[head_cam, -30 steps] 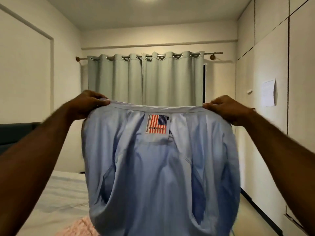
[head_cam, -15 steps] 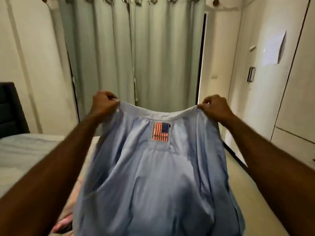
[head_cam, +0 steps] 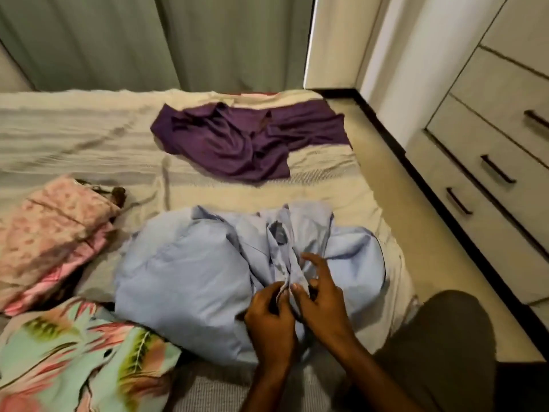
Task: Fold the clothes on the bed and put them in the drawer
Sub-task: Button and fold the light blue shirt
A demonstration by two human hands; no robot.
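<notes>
Head view: blue shirt [head_cam: 190, 275] no longer held up high, now lying crumpled on bed [head_cam: 89, 138]. Left hand [head_cam: 269, 319] and right hand [head_cam: 322, 304] now close together, both pinching one fold. Purple top [head_cam: 237, 141] far beyond hands; drawers [head_cam: 487, 162] off right.

Single view — head-worn wide-angle camera, standing at the bed's [head_cam: 89, 138] near edge, pitched forward and down across the mattress toward the curtain [head_cam: 148, 40]. Close range: forearms enter from the bottom. Drawer fronts [head_cam: 487, 162] at right — no second view.
</notes>
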